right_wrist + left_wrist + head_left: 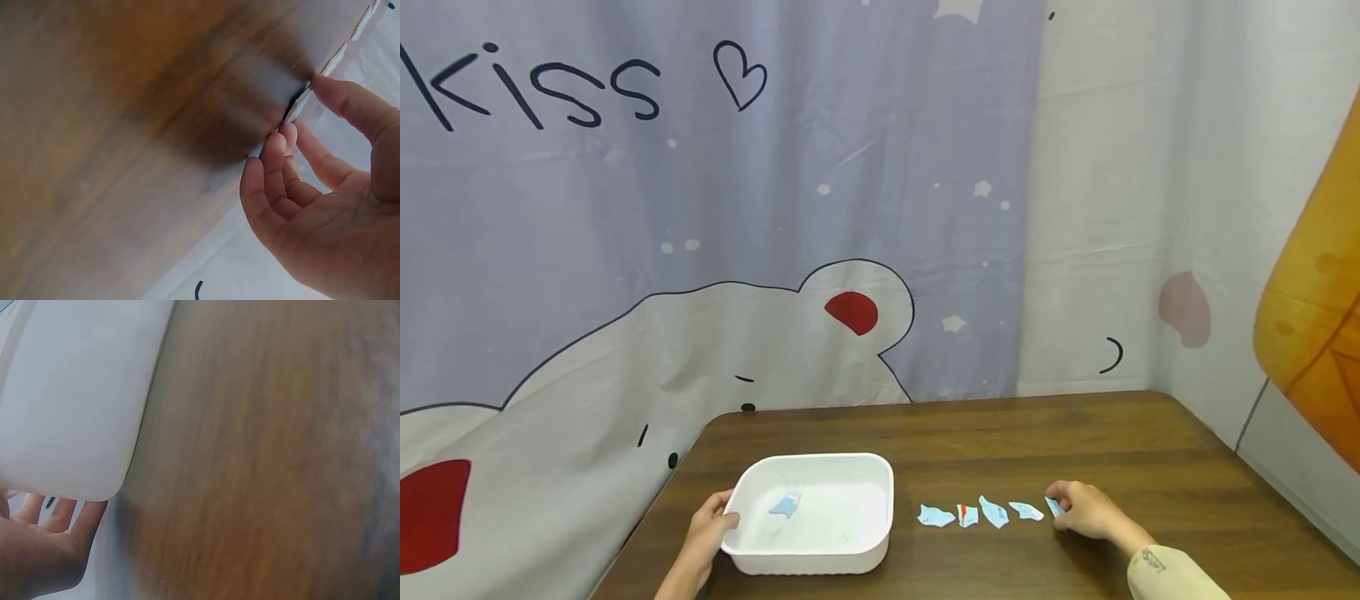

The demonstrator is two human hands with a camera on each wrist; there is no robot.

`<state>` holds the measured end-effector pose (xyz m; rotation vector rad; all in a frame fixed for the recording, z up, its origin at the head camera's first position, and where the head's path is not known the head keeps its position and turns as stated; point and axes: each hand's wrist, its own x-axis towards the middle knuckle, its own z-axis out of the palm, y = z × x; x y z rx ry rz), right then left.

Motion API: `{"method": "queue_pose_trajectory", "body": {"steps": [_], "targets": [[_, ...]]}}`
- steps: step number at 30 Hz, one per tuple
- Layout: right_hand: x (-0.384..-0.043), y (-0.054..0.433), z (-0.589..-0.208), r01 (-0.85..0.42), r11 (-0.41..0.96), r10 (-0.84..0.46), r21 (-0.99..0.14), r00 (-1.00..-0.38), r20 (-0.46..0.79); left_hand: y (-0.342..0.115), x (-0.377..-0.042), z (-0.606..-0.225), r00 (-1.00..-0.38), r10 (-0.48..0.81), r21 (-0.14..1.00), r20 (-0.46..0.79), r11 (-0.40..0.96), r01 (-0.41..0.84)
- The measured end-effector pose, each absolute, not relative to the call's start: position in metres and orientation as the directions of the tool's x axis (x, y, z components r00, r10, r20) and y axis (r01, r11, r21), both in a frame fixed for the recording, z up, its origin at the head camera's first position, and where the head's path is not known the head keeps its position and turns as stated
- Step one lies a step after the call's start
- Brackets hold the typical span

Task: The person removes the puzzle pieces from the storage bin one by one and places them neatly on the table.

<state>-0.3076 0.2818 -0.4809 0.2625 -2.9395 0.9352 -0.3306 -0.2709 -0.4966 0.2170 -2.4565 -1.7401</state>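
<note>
My left hand (703, 529) grips the left rim of a white plastic basin (880, 533); in the left wrist view, fingers (59, 515) curl against the basin's end. Inside the basin lies a pale-blue paper scrap (786, 504) with a white corner. Over on the right, my right hand (1086, 508) pinches a light-blue scrap (1055, 507) between thumb and fingers, close to the tabletop. The right wrist view shows that scrap (300, 103) edge-on, with a dark gap beneath it. The hand partly hides it from the head view.
Between basin and right hand, several torn scraps lie in a row on the wooden table (985, 442): a wide blue one (936, 517), one with red (967, 516), a long one (994, 512) and a slim one (1026, 511). A printed curtain (880, 208) hangs behind the table.
</note>
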Motion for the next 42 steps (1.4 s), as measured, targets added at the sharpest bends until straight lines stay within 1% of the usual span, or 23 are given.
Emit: {"method": "queue_pose_trajectory", "body": {"steps": [8,15,17,20,26,30,35,42], "targets": [[-0.306,0.278,-0.478,-0.19,0.824,-0.143,-0.534,-0.981,0.128,-0.27,-0.33,-0.496,-0.982,-0.19,0.942,0.024,0.332,-0.041],[-0.302,0.254,-0.462,-0.188,0.826,-0.139,-0.532,-0.982,0.13,-0.272,-0.328,-0.497,-0.981,-0.189,0.945,0.03,0.325,-0.034],[-0.301,0.243,-0.458,-0.192,0.823,-0.139,-0.535,-0.981,0.137,-0.273,-0.327,-0.497,-0.981,-0.19,0.946,0.03,0.322,-0.033],[-0.3,0.223,-0.451,-0.213,0.794,-0.15,-0.569,-0.976,0.156,-0.274,-0.326,-0.497,-0.98,-0.198,0.945,0.03,0.325,-0.037],[-0.306,0.176,-0.436,-0.304,0.713,-0.173,-0.632,-0.95,0.261,-0.271,-0.327,-0.497,-0.978,-0.205,0.949,0.042,0.314,-0.025],[-0.31,0.141,-0.43,-0.341,0.662,-0.182,-0.667,-0.937,0.299,-0.268,-0.328,-0.497,-0.978,-0.202,0.952,0.055,0.305,-0.01],[-0.314,0.101,-0.431,-0.41,0.599,-0.247,-0.688,-0.912,0.328,-0.27,-0.326,-0.498,-0.976,-0.213,0.956,0.053,0.295,-0.012],[-0.314,0.062,-0.43,-0.494,0.56,-0.352,-0.664,-0.868,0.349,-0.271,-0.326,-0.5,-0.973,-0.225,0.957,0.055,0.291,-0.013]]}}
